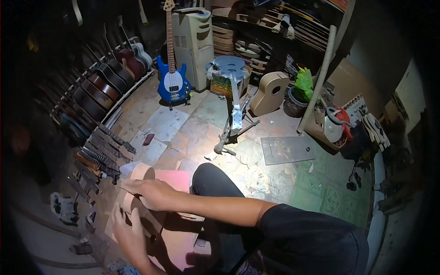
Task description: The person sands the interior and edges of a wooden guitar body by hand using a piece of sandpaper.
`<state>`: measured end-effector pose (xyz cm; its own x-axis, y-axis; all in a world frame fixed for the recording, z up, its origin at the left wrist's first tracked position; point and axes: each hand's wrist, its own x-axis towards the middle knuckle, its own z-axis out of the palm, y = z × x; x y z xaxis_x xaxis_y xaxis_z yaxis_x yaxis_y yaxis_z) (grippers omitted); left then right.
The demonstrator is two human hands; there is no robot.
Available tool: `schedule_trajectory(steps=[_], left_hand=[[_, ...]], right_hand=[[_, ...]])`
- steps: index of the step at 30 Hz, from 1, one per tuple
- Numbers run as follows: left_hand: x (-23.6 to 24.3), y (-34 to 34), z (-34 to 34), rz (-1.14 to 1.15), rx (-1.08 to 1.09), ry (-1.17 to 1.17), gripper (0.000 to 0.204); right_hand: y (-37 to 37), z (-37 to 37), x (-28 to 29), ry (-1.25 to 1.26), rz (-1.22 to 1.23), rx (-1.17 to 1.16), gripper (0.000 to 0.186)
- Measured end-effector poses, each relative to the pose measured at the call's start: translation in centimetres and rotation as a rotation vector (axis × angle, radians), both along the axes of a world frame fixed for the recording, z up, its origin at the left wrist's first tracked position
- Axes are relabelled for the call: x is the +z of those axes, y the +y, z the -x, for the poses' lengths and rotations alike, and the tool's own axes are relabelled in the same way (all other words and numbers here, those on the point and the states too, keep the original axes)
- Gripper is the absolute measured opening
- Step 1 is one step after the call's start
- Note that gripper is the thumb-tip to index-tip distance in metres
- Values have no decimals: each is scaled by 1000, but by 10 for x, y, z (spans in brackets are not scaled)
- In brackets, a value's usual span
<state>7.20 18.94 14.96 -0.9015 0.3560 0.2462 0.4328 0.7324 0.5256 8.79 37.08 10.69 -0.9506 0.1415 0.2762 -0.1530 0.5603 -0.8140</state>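
Observation:
A small, unfinished wooden instrument body with curved, pale sides lies at the lower left, close to my bent knee. My left hand grips its near left side, thumb apart from the fingers. Across from the right reaches my right arm, and my right hand is closed over the body's upper side, fingers pointing left. What its fingertips hold is too dark to make out. Under the body is a pink board. A short strip with a toothed edge shows below my right forearm.
Clamps and tools stand in a row at the left, below a rack of guitars. Ahead are a blue bass, a stand holding an upturned guitar, a pale guitar body and a flat grey panel on the floor.

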Motion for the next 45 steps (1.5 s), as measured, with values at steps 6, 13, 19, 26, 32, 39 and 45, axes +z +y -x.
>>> schedule_trajectory(steps=[6,13,19,26,32,39,45], left_hand=[[1,-39,29,456,-104,125,75],[-22,12,20,602,73,149,51],[-40,29,25,761,166,294,14],[-42,48,18,894,168,368,17],[-39,60,13,837,178,310,18],[-35,61,12,863,211,284,18],[-33,40,16,876,189,300,18]], right_hand=[[-4,20,-7,66,-25,81,64],[17,22,-2,98,-139,116,73],[-12,-12,45,-88,-418,16,73],[-3,-2,22,-56,-561,-111,56],[17,16,19,-54,-627,-131,66],[1,5,26,-32,-648,-117,60],[-19,2,25,-11,-600,-83,54]])
